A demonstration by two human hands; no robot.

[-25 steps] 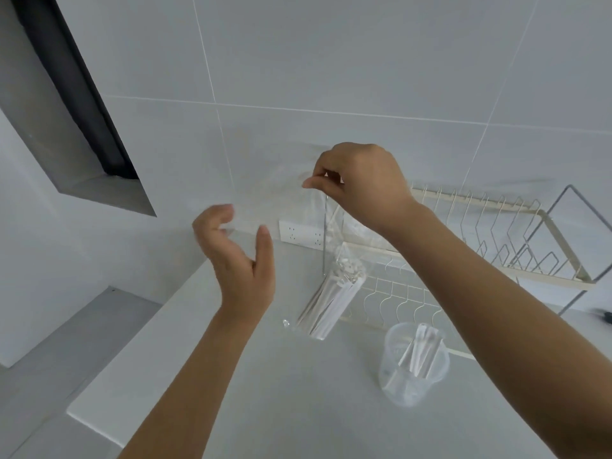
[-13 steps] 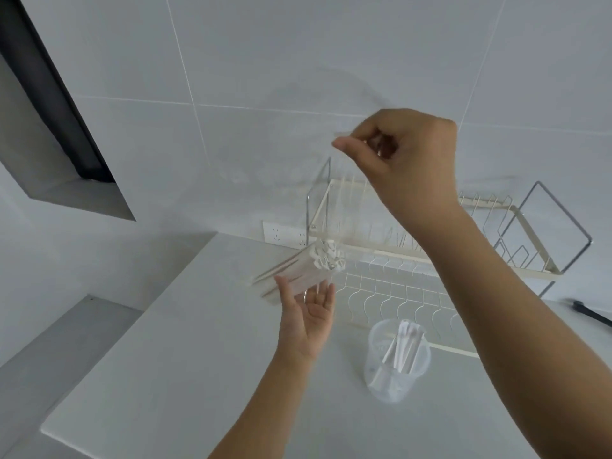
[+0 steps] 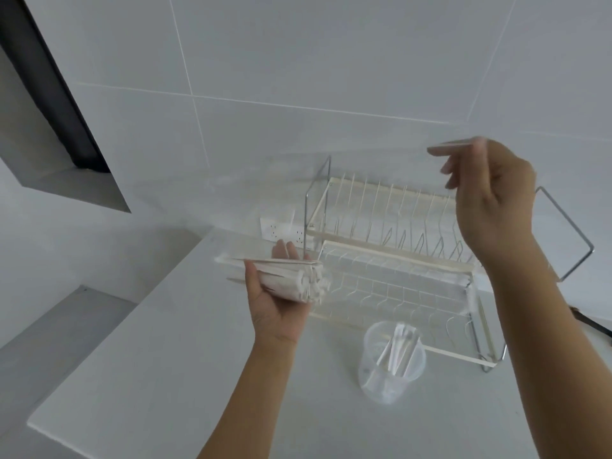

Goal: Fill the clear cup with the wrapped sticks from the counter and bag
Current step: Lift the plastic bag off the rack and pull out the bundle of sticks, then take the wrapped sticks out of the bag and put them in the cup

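Note:
My left hand is palm up above the counter and cradles a bundle of white wrapped sticks, which lies sideways with its ends pointing right. The bundle seems to sit in the lower end of a thin clear bag. My right hand is raised at the upper right and pinches the bag's top edge. The film stretches between both hands and is hard to make out. The clear cup stands upright on the counter, below and between my hands, with several wrapped sticks leaning inside it.
A white wire dish rack with chrome handles stands against the tiled wall behind the cup. A wall socket sits left of it. The white counter ends at an edge on the left. A dark object lies at the far right.
My left hand came under the hanging bundle and now cradles it sideways. My right hand has carried the bag's top edge up and to the right.

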